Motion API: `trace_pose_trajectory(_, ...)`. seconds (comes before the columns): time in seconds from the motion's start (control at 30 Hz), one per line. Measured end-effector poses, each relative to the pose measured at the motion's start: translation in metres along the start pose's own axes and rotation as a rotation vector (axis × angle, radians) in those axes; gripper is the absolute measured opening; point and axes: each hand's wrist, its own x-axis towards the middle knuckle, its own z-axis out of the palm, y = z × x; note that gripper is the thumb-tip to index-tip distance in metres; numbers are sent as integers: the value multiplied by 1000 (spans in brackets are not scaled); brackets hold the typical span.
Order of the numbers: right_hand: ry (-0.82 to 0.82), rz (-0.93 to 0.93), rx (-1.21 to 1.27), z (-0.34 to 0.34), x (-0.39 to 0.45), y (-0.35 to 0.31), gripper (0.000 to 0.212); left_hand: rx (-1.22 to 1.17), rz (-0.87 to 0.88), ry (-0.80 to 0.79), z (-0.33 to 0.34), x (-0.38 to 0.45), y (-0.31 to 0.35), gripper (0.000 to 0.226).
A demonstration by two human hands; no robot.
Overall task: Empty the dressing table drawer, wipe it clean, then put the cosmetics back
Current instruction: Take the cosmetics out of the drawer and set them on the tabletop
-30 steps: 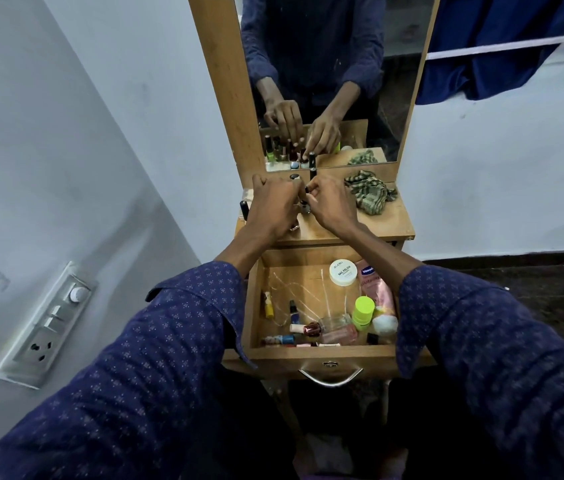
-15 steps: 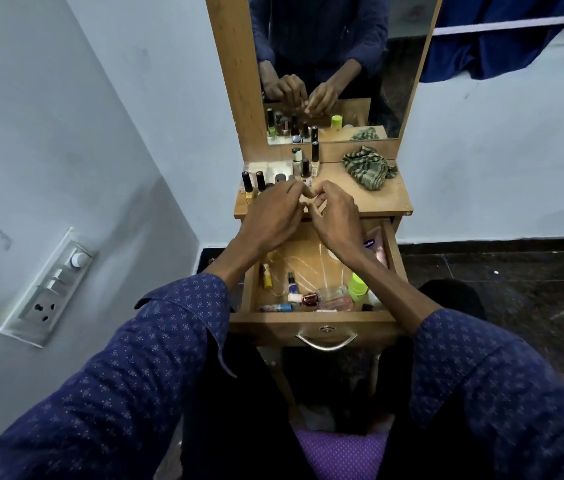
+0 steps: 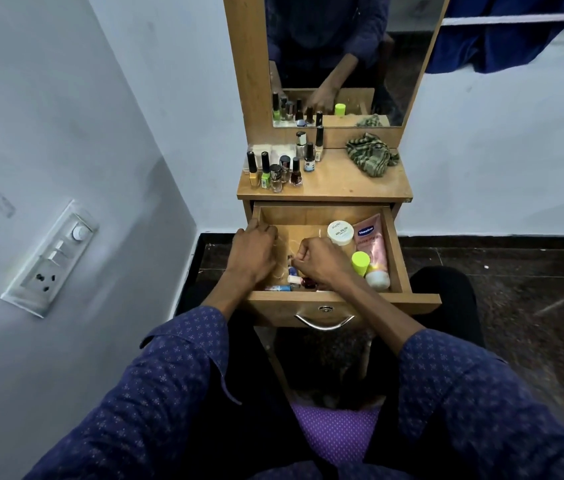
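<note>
My two hands are down in the open drawer (image 3: 396, 251), close together but not touching. My left hand (image 3: 252, 252) lies near the left wall with its fingers loosely bent, and I cannot tell if it holds anything. My right hand (image 3: 322, 259) is curled in the middle, and its fingertips seem to pinch something tiny that I cannot make out. In the drawer I count one white jar (image 3: 340, 232), one pink tube (image 3: 372, 251) and one green-capped bottle (image 3: 360, 263), all on the right side. About three small bottles (image 3: 299, 280) lie by the front wall, partly hidden under my right hand. On the table top (image 3: 336, 183) stand about nine nail polish bottles (image 3: 280, 169) in a bunch at the left, and one crumpled cloth (image 3: 370, 154) sits at the right. The middle of the top is bare wood. The mirror (image 3: 342, 57) is cut off at the top. The drawer's back left part is bare too.
</note>
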Motion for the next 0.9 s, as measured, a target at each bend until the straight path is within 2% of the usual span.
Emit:
trace_pose_trajectory(0.1, 41, 10, -124, 0, -2, -5, 40, 107, 5, -72, 2, 0, 1, 36)
trace_pose_trajectory(0.2, 32, 0, -172, 1, -2, -9, 51, 164, 30, -116, 5, 0, 2, 51)
trace_pose_trajectory(0.3, -34, 2, -204, 2, -2, -10, 52, 187, 40, -178, 6, -3, 3, 68)
trace_pose_trajectory(0.37, -58, 6, -198, 2, -2, -10, 47, 184, 52, -216, 6, -4, 4, 71)
trace_pose_trajectory(0.6, -53, 47, -143, 1, -3, -10, 39, 127, 84, -246, -2, -4, 1, 56)
trace_pose_trajectory(0.77, 41, 70, 9, -1, -3, -9, 36, 158, 95, -216, -4, -2, 0, 40)
trace_pose_trajectory(0.9, 120, 76, 123, -7, -3, -7, 30, 155, 97, -217, -3, 2, 3, 38)
